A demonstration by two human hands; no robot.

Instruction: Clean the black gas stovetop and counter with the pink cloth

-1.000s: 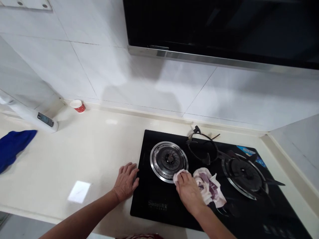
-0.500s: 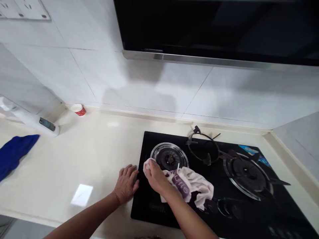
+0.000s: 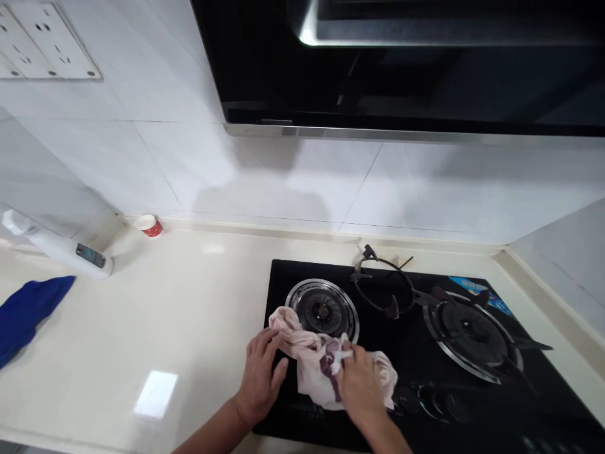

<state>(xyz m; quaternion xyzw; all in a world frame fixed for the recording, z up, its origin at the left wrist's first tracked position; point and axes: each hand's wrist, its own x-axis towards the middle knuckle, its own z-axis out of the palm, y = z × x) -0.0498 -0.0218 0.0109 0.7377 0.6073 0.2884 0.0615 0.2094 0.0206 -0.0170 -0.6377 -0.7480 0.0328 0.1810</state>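
A crumpled pale pink cloth (image 3: 314, 378) with a purple patch lies on the front left of the black gas hob (image 3: 331, 429), at the near edge of the left burner (image 3: 322, 309). My right hand (image 3: 362, 384) grips the cloth beside the purple patch, its fingertips partly hidden in the folds. At the hob's left edge is my left hand (image 3: 262, 378), thumb apart from the fingers, with the fingertips against the cloth's bunched left end. The left burner has no pan support over it.
The loose pan support (image 3: 384, 309) rests tilted between the burners. The right burner (image 3: 472, 337) carries its own support. On the left counter are a red-and-white paper cup (image 3: 149, 226), a white device with a display (image 3: 70, 252) and a blue cloth (image 3: 28, 315). A black range hood (image 3: 378, 88) overhangs the back.
My right hand has moved right, from the cloth's left end to the purple patch. My left hand has come off the counter to the cloth's left end. The view has tilted up slightly.
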